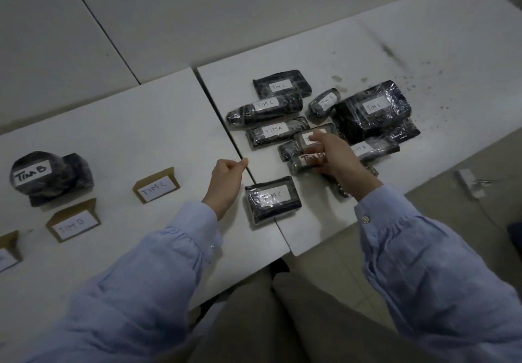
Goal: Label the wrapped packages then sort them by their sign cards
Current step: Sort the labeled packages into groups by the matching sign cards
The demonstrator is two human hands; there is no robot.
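Two white tabletops (423, 52) meet at a dark seam. On the right one lies a cluster of dark packages, each wound in glossy, crinkled clear film with a white paper label. A flat slab (282, 83) and a bottle-shaped roll (264, 109) both read "TIM C", and a long bar (278, 131) reads "TIM A". The writing on a big block (372, 107) is too blurred to make out fully. Nearer the person, apart from the cluster, a rectangular package (272, 199) reads "TIM C".

On the left tabletop stand folded brown cardboard sign cards with white faces. One sign card (156, 189) reads "TIM C"; the last letter on a second card (73, 222) is unclear. Behind the second card sits a rounded wrapped bundle (42, 177) marked "TIM B".

The right hand (333, 155) reaches into the cluster, its thumb and fingers curled round a small package (303, 161) whose label begins "TIM", the rest being covered. Its forefinger tip touches the label of the package just behind (303, 136). The left hand (226, 180) is a loose fist at the seam, thumb against forefinger, holding nothing. Both sleeves (423, 263) are pale blue cloth with buttoned cuffs.
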